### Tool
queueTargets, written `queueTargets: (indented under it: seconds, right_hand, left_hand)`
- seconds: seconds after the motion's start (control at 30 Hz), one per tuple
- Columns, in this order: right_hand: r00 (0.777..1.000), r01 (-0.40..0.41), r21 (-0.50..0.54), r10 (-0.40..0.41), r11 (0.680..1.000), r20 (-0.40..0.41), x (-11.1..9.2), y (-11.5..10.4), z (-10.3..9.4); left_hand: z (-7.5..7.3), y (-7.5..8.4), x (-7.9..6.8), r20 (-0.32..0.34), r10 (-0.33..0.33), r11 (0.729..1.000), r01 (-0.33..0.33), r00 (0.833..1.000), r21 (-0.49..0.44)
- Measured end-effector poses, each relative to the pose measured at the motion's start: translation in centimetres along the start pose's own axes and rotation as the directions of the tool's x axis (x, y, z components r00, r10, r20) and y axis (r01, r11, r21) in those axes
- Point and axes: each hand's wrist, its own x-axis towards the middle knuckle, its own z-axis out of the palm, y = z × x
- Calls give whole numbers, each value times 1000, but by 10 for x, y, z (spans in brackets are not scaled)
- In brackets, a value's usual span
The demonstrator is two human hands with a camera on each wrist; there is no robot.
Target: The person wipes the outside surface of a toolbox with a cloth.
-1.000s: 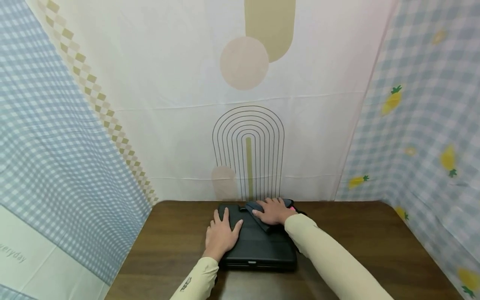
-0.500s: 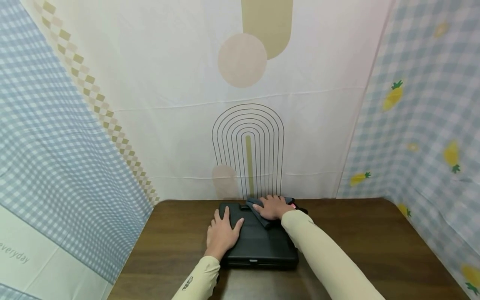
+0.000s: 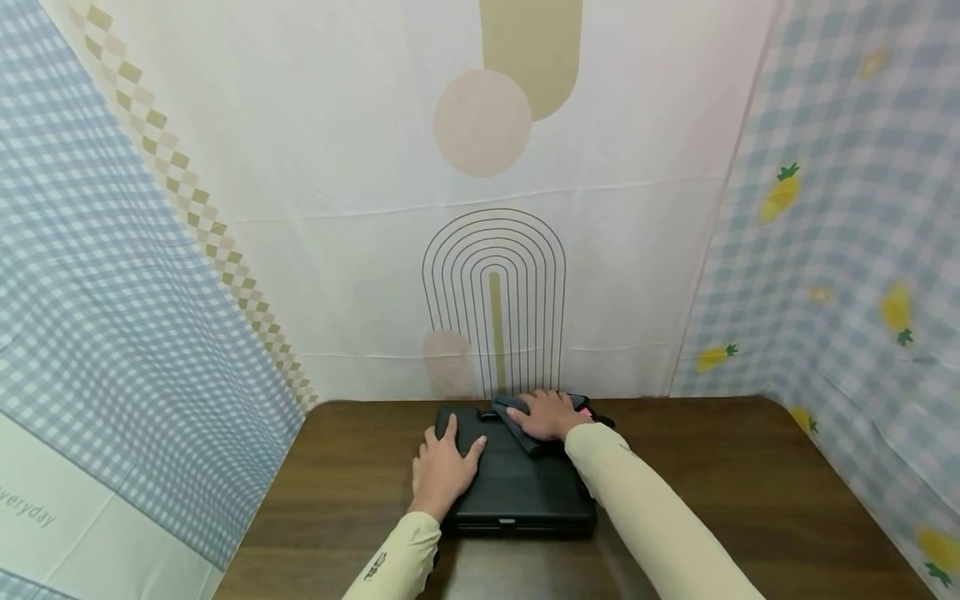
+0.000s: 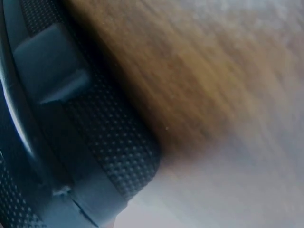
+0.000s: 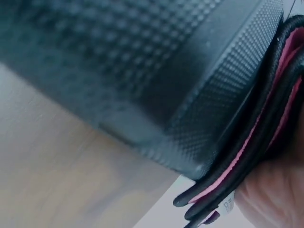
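A black plastic case (image 3: 517,498) with a textured shell lies flat on the wooden table, a small light latch on its near side. My left hand (image 3: 444,468) rests on the case's left part, fingers spread and thumb out. Over the far right part lies a folded dark grey cloth (image 3: 525,435) with black edging and pink inner layers. My right hand (image 3: 549,416) presses on this cloth from above, thumb apart from the fingers. In the right wrist view, the layered cloth edges (image 5: 237,161) hang beside the case's corner, against my palm (image 5: 273,187).
The brown table (image 3: 352,467) extends on both sides of the case. A white printed curtain (image 3: 360,292) hangs right behind its far edge. Checked blue fabric (image 3: 150,292) closes in the left side, and similar fabric with yellow pineapples (image 3: 825,333) the right.
My right hand and the cloth have shifted slightly toward the far edge of the case. My left hand stays in place on the case.
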Motion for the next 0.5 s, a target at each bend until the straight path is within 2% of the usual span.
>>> queueTargets:
  seconds: [0.33,0.5]
  right_hand:
    - [999,-12,64,15,998,-44,-24,16,-14]
    - [998,-28,130,35,991,-58,-27,26,-16]
  left_hand:
    - [4,1,-1,-1,-10,1000,10,1000,-9]
    - [3,0,0,-8,-7,1000,7,1000,-2]
